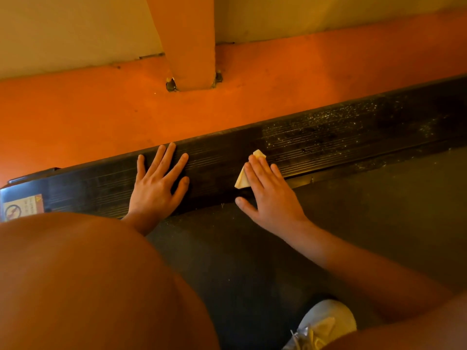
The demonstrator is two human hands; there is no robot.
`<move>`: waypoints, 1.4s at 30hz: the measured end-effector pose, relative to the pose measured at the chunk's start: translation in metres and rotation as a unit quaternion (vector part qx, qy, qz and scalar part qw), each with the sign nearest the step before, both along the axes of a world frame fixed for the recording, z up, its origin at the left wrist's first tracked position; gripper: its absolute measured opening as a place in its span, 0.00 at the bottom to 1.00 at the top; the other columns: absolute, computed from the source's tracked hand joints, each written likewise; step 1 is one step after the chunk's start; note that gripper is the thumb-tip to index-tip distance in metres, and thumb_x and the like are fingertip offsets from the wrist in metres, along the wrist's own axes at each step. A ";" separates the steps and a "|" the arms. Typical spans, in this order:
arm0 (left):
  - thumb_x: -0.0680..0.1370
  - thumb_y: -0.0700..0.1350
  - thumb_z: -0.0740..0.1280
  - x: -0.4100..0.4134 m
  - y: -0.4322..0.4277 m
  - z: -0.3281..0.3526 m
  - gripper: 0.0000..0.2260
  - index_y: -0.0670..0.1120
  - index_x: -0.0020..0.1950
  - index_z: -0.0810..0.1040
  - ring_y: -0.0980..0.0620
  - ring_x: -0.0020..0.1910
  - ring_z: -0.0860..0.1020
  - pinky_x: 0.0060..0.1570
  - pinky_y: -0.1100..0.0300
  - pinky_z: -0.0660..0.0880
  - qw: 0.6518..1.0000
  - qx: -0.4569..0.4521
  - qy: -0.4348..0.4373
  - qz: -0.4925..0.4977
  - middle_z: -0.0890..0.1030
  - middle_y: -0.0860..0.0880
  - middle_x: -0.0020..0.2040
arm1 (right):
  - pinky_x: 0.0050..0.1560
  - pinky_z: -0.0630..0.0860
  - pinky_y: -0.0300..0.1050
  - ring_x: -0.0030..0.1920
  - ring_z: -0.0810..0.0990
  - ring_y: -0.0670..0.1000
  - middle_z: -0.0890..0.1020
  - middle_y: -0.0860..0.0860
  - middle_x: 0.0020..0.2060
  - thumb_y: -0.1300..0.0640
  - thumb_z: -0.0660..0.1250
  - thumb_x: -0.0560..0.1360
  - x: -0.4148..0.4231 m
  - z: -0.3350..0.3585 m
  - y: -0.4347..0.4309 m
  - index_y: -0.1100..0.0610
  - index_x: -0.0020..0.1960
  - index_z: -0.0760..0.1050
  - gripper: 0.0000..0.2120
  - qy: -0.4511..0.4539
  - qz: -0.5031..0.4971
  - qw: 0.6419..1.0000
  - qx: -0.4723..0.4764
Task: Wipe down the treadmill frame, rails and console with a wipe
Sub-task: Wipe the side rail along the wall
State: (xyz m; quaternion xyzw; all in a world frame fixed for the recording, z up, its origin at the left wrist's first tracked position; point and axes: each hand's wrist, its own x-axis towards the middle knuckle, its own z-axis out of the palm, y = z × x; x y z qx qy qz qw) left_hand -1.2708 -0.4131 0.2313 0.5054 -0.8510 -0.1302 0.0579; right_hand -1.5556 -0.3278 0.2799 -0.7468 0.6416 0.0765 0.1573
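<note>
Knee (75, 274) fills the bottom-left corner, and a pale shoe (326, 324) pokes in at the bottom right, standing on the dark belt (252, 261).

Past that, both hands are down on the black ribbed rail (328, 140) that runs slantwise across the shot. The left hand (156, 188) lies flat with its fingers (165, 157) spread wide, palm on the rail, holding nothing. The right hand (270, 198) is just to its right. Its fingers (257, 173) are straight and close together, pressing flat on the wipe (242, 179), with the thumb stuck out sideways over the rail's near edge.

The wipe is a small folded yellowish piece, mostly hidden under those fingers. One corner peeks out beyond the fingertips, and a folded edge shows on the thumb side. It sits on the rail top, roughly mid-frame.

To the right of the wipe the rail is speckled with pale dust. The stretch between the hands looks darker. At the rail's far left end there's a warning sticker (22, 207).

Behind the rail comes orange floor (101, 109), then an orange post (189, 41) bolted down at its base, and a cream wall (63, 29).
</note>
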 end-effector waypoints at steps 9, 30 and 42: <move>0.85 0.59 0.51 0.001 -0.001 0.001 0.26 0.52 0.82 0.60 0.48 0.82 0.47 0.77 0.32 0.47 1.000 0.007 0.001 -0.002 0.53 0.46 0.83 | 0.81 0.41 0.53 0.83 0.42 0.55 0.45 0.57 0.83 0.33 0.48 0.83 -0.005 0.007 -0.034 0.59 0.84 0.46 0.40 0.014 -0.030 0.999 0.001; 0.85 0.58 0.53 0.001 0.002 -0.001 0.25 0.52 0.82 0.61 0.47 0.82 0.47 0.77 0.33 0.47 1.000 -0.003 0.001 -0.004 0.53 0.46 0.83 | 0.81 0.39 0.50 0.83 0.40 0.52 0.44 0.53 0.83 0.36 0.45 0.85 -0.007 0.007 -0.065 0.56 0.84 0.44 0.35 0.004 -0.024 1.000 0.017; 0.85 0.58 0.53 0.002 0.001 -0.001 0.25 0.52 0.81 0.62 0.46 0.82 0.49 0.77 0.33 0.47 1.000 -0.008 0.010 -0.004 0.54 0.46 0.83 | 0.81 0.38 0.57 0.83 0.41 0.51 0.46 0.52 0.83 0.34 0.41 0.83 -0.008 0.004 -0.046 0.54 0.84 0.47 0.36 0.023 -0.013 1.000 0.004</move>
